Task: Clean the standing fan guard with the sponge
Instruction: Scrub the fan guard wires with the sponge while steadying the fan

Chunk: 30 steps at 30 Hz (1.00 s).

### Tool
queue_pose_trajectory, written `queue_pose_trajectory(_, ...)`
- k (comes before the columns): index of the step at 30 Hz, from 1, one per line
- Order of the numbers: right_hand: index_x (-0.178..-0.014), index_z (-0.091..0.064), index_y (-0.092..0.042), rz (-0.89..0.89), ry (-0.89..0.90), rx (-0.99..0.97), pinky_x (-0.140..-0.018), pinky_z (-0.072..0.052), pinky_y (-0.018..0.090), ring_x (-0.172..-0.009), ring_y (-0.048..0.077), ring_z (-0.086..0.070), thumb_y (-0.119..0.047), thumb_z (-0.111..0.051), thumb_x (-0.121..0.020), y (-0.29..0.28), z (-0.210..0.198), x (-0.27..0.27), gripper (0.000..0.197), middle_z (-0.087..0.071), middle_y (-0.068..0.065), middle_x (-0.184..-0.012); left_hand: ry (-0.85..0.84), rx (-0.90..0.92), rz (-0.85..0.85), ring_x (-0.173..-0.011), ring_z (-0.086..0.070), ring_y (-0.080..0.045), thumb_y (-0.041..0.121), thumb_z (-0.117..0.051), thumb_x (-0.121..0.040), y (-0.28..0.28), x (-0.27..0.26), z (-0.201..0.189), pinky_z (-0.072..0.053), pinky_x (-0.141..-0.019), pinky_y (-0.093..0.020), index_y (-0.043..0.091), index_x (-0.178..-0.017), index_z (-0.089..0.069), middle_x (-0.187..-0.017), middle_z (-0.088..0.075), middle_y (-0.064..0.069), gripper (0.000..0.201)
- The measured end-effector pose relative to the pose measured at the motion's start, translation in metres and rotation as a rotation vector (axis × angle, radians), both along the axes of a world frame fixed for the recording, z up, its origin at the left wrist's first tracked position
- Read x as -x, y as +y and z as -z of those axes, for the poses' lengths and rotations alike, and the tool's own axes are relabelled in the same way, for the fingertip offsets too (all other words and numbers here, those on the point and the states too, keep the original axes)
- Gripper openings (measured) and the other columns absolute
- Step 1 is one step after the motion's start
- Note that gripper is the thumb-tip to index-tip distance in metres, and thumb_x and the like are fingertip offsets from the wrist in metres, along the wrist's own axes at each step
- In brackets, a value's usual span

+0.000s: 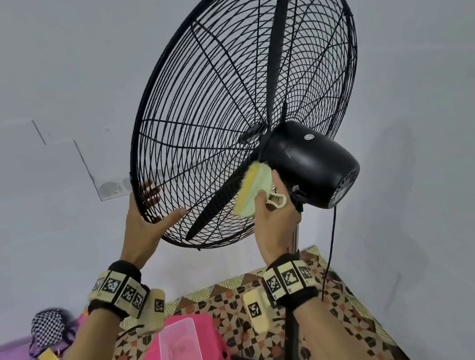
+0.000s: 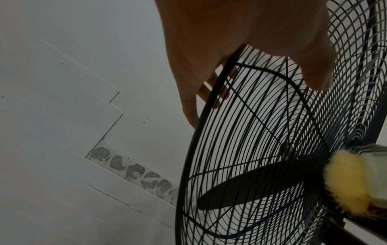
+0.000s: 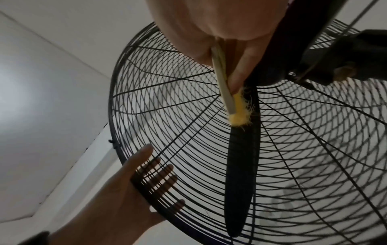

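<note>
The left hand lay flat-fingered across the guard rim — likely steadying it — while the right hand gripped the sponge, pressed to the rear wires beside the motor.

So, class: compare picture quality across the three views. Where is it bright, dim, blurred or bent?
Head view: bright and even, fan guard wires sharp, edges bowed by the wide lens. Left wrist view: dim, left hand close and soft, sponge blurred. Right wrist view: dim, right hand out of focus, guard backlit against the pale wall.
</note>
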State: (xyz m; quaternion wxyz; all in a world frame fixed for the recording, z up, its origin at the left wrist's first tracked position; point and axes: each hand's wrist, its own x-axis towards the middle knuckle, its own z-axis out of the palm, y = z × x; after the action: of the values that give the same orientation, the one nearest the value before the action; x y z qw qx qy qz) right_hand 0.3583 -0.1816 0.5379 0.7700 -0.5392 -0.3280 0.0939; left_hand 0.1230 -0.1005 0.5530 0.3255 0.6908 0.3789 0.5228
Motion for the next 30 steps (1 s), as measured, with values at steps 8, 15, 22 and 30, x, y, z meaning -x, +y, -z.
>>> queue_pose_trajectory(8,-0.135,-0.065,-0.002,0.049,-0.109,0.169,-0.051,-0.039,0.000,-0.078,0.016,-0.065,-0.016,-0.062,-0.103,0.001,0.017,-0.003,0.035,-0.069,0.006,-0.093,0.020,0.007,-0.012,-0.132,-0.055,-0.011,0.068,-0.086,-0.063,0.000,0.006,-0.001,-0.042,-0.110,-0.044,0.033,-0.155,-0.037,-0.148,-0.053,0.011,0.110)
queue_pose_trajectory(15,-0.150,-0.052,-0.021,0.084,-0.200,0.030,-0.077,-0.056,0.007,-0.104,0.002,-0.066,-0.019,-0.059,-0.105,-0.002,0.003,0.014,0.046,-0.066,-0.005,-0.124,0.022,0.014,-0.020,-0.134,-0.054,-0.013,0.070,-0.087,-0.062,0.000,0.002,-0.001,-0.041,-0.112,-0.045,0.033,-0.155,-0.037,-0.149,-0.053,0.011,0.111)
queue_pose_trajectory(22,-0.151,-0.052,-0.020,0.103,-0.272,0.126,-0.074,-0.052,0.004,-0.080,-0.002,-0.063,-0.017,-0.059,-0.105,-0.012,0.015,0.002,0.047,-0.070,-0.007,-0.103,0.023,0.016,-0.018,-0.132,-0.056,-0.011,0.069,-0.087,-0.064,-0.002,0.005,0.001,-0.043,-0.114,-0.050,0.036,-0.155,-0.037,-0.148,-0.054,0.011,0.109)
queue_pose_trajectory(30,-0.154,-0.047,-0.026,0.085,-0.412,0.199,-0.066,-0.049,0.009,-0.074,0.008,-0.062,-0.020,-0.057,-0.105,-0.001,0.016,-0.003,0.051,-0.077,0.011,-0.100,0.013,0.017,-0.017,-0.136,-0.054,-0.013,0.070,-0.087,-0.063,-0.001,0.006,0.000,-0.041,-0.115,-0.051,0.036,-0.153,-0.038,-0.150,-0.053,0.011,0.108)
